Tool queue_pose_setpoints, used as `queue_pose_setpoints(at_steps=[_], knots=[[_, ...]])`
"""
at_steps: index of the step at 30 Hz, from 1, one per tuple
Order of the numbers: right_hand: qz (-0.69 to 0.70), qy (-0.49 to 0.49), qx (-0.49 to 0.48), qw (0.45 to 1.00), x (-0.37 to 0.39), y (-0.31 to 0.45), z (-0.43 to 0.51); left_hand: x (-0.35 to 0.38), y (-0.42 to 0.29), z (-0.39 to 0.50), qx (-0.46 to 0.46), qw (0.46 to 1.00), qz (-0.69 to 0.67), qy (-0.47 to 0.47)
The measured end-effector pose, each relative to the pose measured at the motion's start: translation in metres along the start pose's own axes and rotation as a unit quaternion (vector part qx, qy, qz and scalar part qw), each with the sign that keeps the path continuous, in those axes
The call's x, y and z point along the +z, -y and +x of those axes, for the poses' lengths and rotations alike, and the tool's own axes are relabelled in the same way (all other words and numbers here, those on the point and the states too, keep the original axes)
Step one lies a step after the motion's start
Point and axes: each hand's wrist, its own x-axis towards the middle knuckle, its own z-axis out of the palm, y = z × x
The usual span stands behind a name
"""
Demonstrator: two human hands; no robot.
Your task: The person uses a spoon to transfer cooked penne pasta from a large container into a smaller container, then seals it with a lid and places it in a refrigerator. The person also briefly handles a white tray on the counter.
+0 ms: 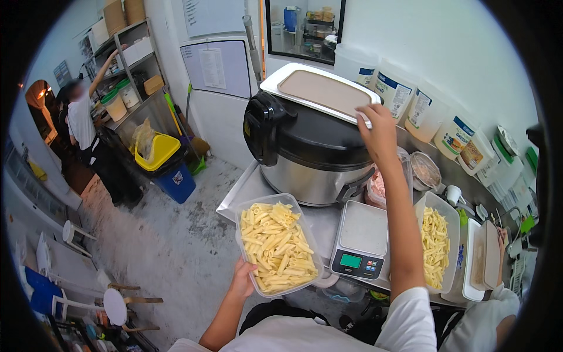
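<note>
My left hand (242, 277) grips the lower left side of a clear plastic container (291, 292) filled with penne pasta (277, 246), tilted off the front of the steel counter. With my right hand (379, 127) I hold the near right edge of a flat white-rimmed lid with a beige panel (325, 90). That lid lies on top of a large rice cooker (316, 176) with a black cover and steel body. A digital kitchen scale (364, 231) sits between the pasta container and my right forearm, its platform bare.
More penne fills a second container (453, 246) right of my forearm. Several dressing jugs (393, 90) line the wall behind the counter. At the right, a co-worker's hand (502, 237) touches a beige board (487, 259). Another person (83, 114) reaches into a shelf beyond a blue bin (176, 185).
</note>
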Motion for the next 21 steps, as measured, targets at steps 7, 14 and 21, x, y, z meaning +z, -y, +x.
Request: queue_pose_setpoints(at_steps=[7,14,21], knots=[[-0.138,0.256,-0.027,0.956,0.026,-0.006,0.054,-0.010,0.018,0.011,0.017,0.999,0.009,-0.030],[-0.272,0.158,-0.164,0.935,0.040,-0.026,0.056,-0.013,0.024,0.017,-0.009,0.999,0.013,-0.044],[-0.226,0.145,-0.234,0.935,0.034,-0.014,0.051,-0.011,0.022,0.021,-0.007,0.999,0.010,-0.031]])
